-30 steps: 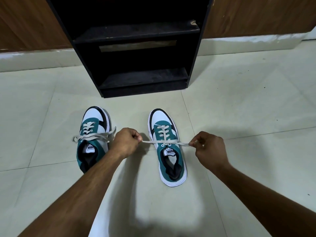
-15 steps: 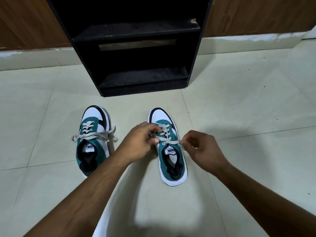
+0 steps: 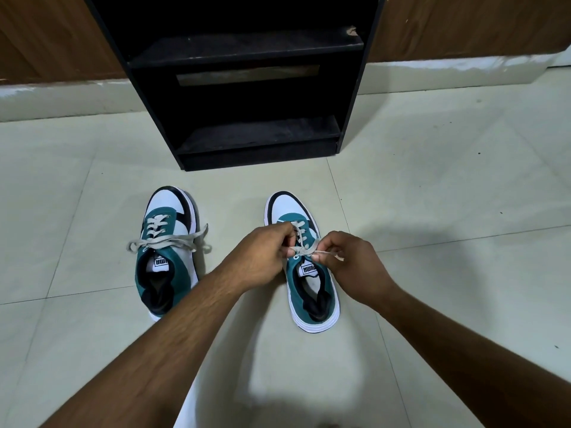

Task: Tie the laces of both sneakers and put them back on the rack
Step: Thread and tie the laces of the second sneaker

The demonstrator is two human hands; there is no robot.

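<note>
Fingers of both hands pinch the right sneaker's (image 3: 312,291) laces (image 3: 304,249) above its PUMA tongue label (image 3: 310,269).

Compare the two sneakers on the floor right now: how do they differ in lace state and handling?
The left sneaker sits untouched, while both the left hand and right hand work at the right sneaker. The left sneaker's laces lie loose, their ends spread out to both sides; the right sneaker's laces are pinched between the hands, no finished bow showing. Both are teal, white and black, toes towards the black rack, on the floor.
</note>
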